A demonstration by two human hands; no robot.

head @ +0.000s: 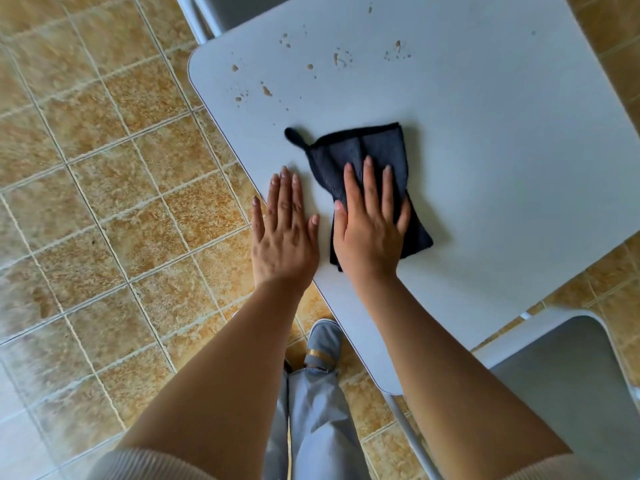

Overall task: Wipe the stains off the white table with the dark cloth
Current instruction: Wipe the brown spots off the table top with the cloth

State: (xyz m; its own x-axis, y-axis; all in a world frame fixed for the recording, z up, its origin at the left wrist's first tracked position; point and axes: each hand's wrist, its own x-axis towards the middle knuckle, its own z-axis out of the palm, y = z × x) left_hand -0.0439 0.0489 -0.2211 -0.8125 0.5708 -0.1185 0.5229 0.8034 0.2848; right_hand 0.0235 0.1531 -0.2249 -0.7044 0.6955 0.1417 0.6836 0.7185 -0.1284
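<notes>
The white table [485,140] carries several brown stains [266,91] scattered across its far left part. A dark cloth [367,143] lies flat near the table's left edge, below the stains, with a small loop at its upper left corner. My right hand [369,230] presses flat on the cloth's near half, fingers spread and pointing toward the stains. Just left of the cloth, my left hand [284,237] rests palm down on the table's edge, fingers apart, holding nothing.
A grey chair seat [568,386] stands at the lower right beside the table. Another chair [221,12] shows at the top, past the far corner. Tan floor tiles [104,202] fill the left. My leg and grey shoe [323,341] stand by the table's near edge.
</notes>
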